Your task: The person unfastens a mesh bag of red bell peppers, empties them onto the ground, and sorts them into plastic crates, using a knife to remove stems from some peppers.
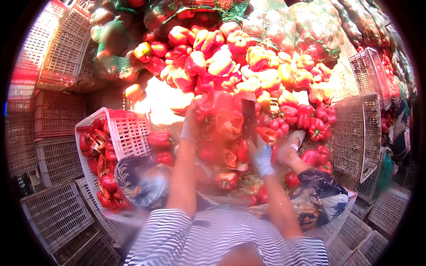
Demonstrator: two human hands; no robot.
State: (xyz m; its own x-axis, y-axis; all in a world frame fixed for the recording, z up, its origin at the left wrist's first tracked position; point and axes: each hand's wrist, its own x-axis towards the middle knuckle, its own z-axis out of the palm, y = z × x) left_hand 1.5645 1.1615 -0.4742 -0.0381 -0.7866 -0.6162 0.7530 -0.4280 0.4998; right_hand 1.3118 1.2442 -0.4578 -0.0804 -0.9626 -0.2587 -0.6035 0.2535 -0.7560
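Observation:
My left hand (190,123), in a pale glove, is closed on a red bell pepper (203,110) held over the pile. In my gloved right hand (261,156) is a knife, its broad dark blade (249,117) pointing away from me; the fingers wrap its handle and hide it. Between the hands, a large red pepper with an opened end (230,120) shows blurred, and a cut pepper (230,158) lies nearer me. Whole red and yellow-red peppers (222,62) are heaped beyond my hands, partly washed out by sunlight.
A pinkish crate (131,133) at my left holds red peppers and cut pieces (103,153). Stacked crates (57,213) line the left side, and another crate (355,137) stands at the right. Full mesh sacks (315,26) lie behind the heap. My foot (293,144) rests among peppers.

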